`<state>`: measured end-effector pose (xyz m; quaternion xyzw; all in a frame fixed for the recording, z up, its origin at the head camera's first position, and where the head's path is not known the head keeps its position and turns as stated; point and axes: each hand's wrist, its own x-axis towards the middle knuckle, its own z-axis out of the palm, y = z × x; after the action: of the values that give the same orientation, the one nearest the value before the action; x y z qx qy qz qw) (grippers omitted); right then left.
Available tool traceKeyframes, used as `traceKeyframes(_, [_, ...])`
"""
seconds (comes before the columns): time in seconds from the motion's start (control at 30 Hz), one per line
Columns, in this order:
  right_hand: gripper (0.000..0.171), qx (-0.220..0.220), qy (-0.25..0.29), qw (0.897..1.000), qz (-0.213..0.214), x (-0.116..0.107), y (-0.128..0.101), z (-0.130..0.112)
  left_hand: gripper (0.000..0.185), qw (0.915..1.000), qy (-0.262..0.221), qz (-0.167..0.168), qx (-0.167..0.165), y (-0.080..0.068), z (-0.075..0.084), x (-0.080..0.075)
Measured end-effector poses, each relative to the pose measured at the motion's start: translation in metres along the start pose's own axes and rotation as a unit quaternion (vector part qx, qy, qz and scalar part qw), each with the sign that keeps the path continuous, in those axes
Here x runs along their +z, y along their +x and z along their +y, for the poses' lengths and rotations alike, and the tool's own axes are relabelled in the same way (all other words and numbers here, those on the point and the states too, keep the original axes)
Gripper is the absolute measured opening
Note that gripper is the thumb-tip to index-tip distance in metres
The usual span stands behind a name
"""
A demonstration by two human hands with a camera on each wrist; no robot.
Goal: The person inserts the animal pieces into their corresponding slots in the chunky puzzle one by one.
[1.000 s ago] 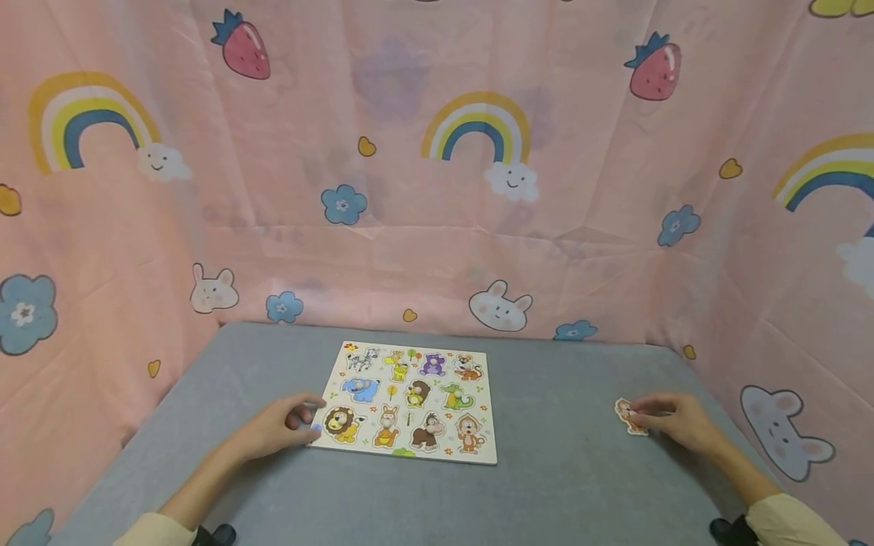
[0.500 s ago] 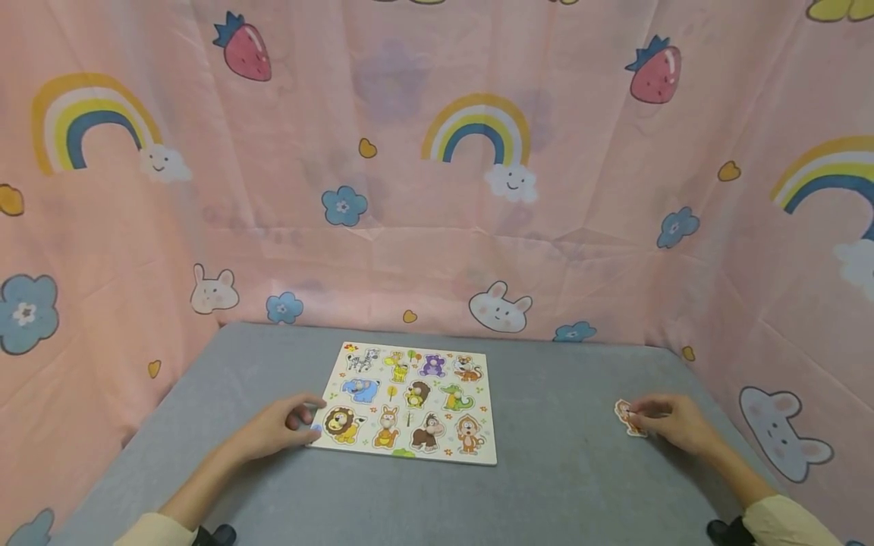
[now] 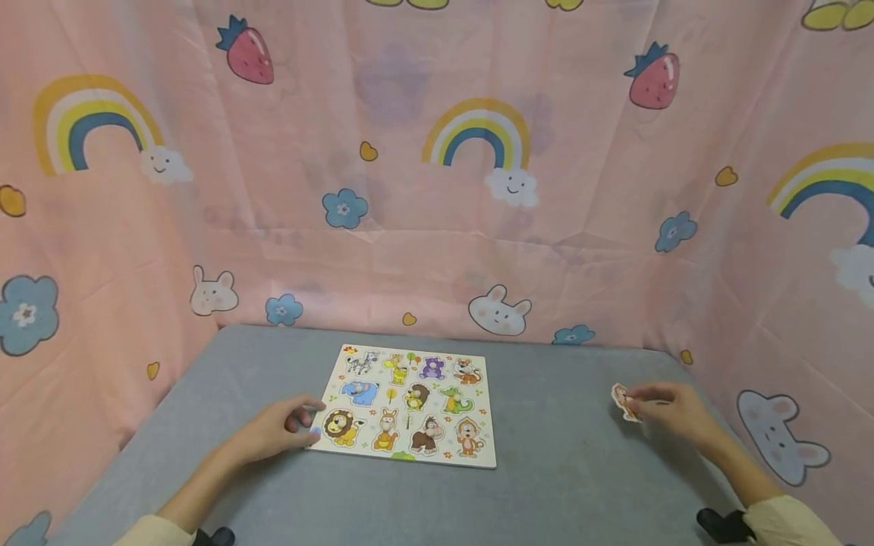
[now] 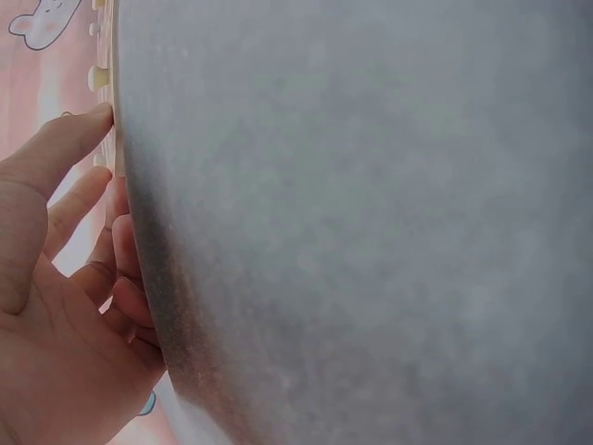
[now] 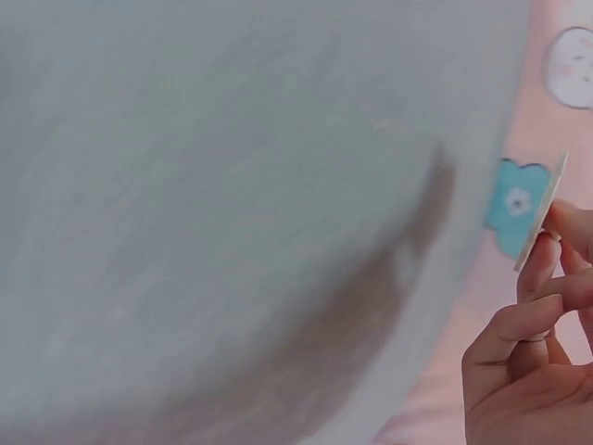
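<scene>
The right hand [image 3: 672,413] pinches a small flat wooden animal puzzle piece with orange markings [image 3: 622,400] between thumb and fingertips [image 5: 537,264], so its grip is narrow and closed on the piece. In the right wrist view the piece [image 5: 540,215] shows edge-on, thin and pale, clear of the grey felt-covered surface [image 3: 567,470] with a shadow beneath it. In the head view it sits tilted at the fingertips, over the right part of the surface and well apart from the board.

The left hand [image 3: 276,428] rests on the surface at the near left corner of the white rectangular wooden puzzle board printed with cartoon animals [image 3: 410,402]. Its fingers are loosely curled and hold nothing; in the left wrist view the thumb tip and fingertips [image 4: 79,199] touch the board's pale edge [image 4: 115,120].

The board lies flat near the middle of the surface, with a lion, a blue elephant, a zebra, a crocodile and monkeys among the animals set in it; whether any slot is open cannot be told.

A pink cloth printed with rainbows, strawberries, rabbits and blue flowers [image 3: 437,197] hangs round the far and side edges. Cream sleeve cuffs [image 3: 785,523] show at both wrists.
</scene>
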<state>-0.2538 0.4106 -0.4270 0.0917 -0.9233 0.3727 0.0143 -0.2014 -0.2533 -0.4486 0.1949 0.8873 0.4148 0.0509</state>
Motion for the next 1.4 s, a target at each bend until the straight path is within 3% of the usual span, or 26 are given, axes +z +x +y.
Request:
traceKeyframes(0.37, [0.034, 0.021, 0.03, 0.999, -0.001, 0.01, 0.006, -0.033, 0.045, 1.0, 0.006, 0.004, 0.002, 0.001, 0.0, 0.001])
traceKeyframes(0.73, [0.028, -0.011, 0.087, 0.995, -0.035, 0.041, 0.011, -0.064, 0.046, 0.9999, 0.005, 0.005, -0.008, 0.002, -0.001, 0.001])
traceKeyframes(0.87, [0.025, -0.016, 0.085, 0.996, -0.038, 0.057, 0.013, -0.075, 0.046, 0.9999, 0.006, 0.006, -0.007, 0.002, -0.002, 0.002])
traceKeyframes(1.4, [0.013, -0.12, 0.111, 0.984, -0.065, 0.109, 0.018, -0.107, 0.046, 1.0, -0.002, 0.001, -0.009, 0.0, 0.0, 0.002])
